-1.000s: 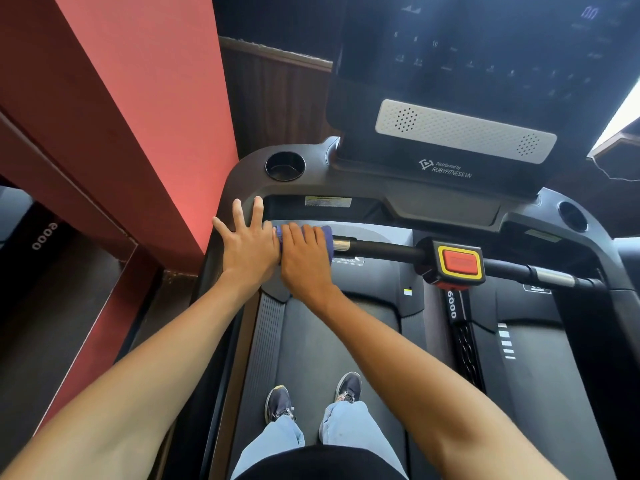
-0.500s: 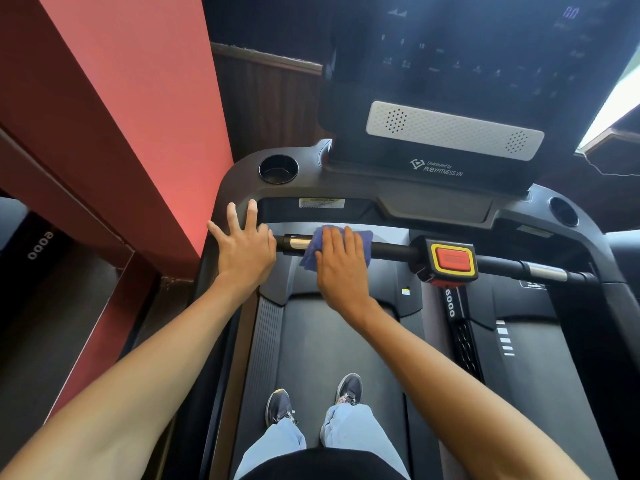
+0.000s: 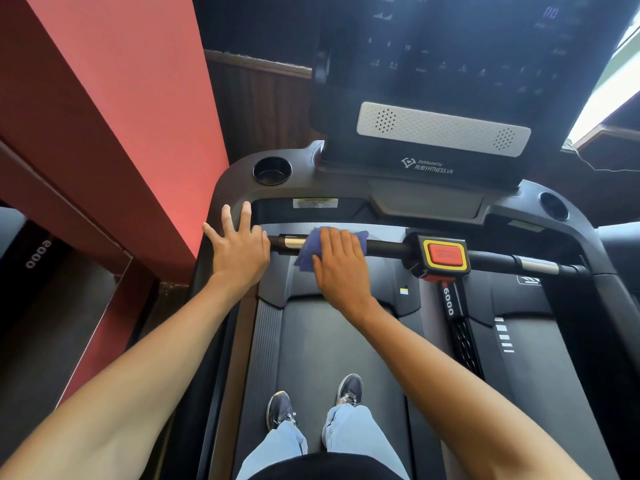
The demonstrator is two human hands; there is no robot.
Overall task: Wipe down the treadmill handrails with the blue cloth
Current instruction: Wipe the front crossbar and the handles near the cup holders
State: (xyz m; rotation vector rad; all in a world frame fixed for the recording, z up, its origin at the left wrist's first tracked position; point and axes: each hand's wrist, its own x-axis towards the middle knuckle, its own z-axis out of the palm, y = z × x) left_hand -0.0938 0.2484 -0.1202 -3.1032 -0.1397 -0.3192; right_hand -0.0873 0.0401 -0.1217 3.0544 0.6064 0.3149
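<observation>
Nearest me, my dark trainers (image 3: 349, 389) and light blue jeans (image 3: 349, 427) stand on the black treadmill belt (image 3: 322, 341). Further out, my right hand (image 3: 341, 261) lies on the crumpled blue cloth (image 3: 308, 252). Its fingers (image 3: 332, 237) are close together and almost straight, pressing the cloth down on the black crossbar handrail (image 3: 384, 247) rather than clenching it. The cloth drapes over the bar just right of its silver sleeve (image 3: 292, 242), with a corner hanging below.

My left hand (image 3: 239, 247) rests flat on the dark grey side handrail (image 3: 221, 195) at its left corner, fingers spread and released, holding nothing.

To the right on the bar sits the red stop button in a yellow frame (image 3: 446, 255). Beyond are two round cup holders, the left one (image 3: 272, 170) and the right one (image 3: 554, 205), both dark inside. Farthest is the dark console (image 3: 450, 64) with its white perforated strip (image 3: 443, 128).
</observation>
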